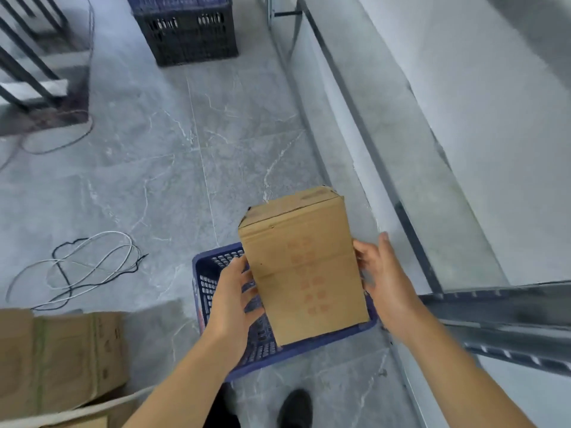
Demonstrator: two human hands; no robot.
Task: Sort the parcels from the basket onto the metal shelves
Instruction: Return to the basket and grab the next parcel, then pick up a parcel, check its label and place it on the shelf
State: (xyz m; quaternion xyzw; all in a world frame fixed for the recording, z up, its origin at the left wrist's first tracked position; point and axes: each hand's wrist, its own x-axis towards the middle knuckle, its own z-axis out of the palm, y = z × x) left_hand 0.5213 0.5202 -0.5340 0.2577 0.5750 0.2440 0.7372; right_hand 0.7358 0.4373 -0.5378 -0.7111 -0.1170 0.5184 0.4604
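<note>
right now a brown cardboard parcel (304,267) is held up in the air between both hands, directly above a blue plastic basket (213,285) that sits on the grey marble-patterned floor (160,168). the parcel is tall and narrow, tilted so its taped top end leans away from the person, and faint red printed marks run down its near face. the left hand (234,299) is pressed flat against the parcel's left side, fingers spread and wrapping toward its underside. the right hand (381,279) is pressed against the parcel's right side, fingers together and pointing up along the edge, thumb behind. neither hand pinches; the box is clamped between the two palms.

the basket's perforated wall and floor show to the left of the parcel; whatever else lies inside is hidden by the box and the hands.

just beside the basket on the right runs the metal shelf unit (482,316), its dark slotted rail crossing near the right forearm and its pale shelf boards stretching toward the far right corner of the view.

at the floor's far edge stands a dark plastic crate (188,35). loose black and white cables (89,264) lie coiled on the floor to the left of the basket. a large cardboard carton (61,356) sits at the near left corner. a dark shoe (295,407) shows at the near edge, below the basket.
</note>
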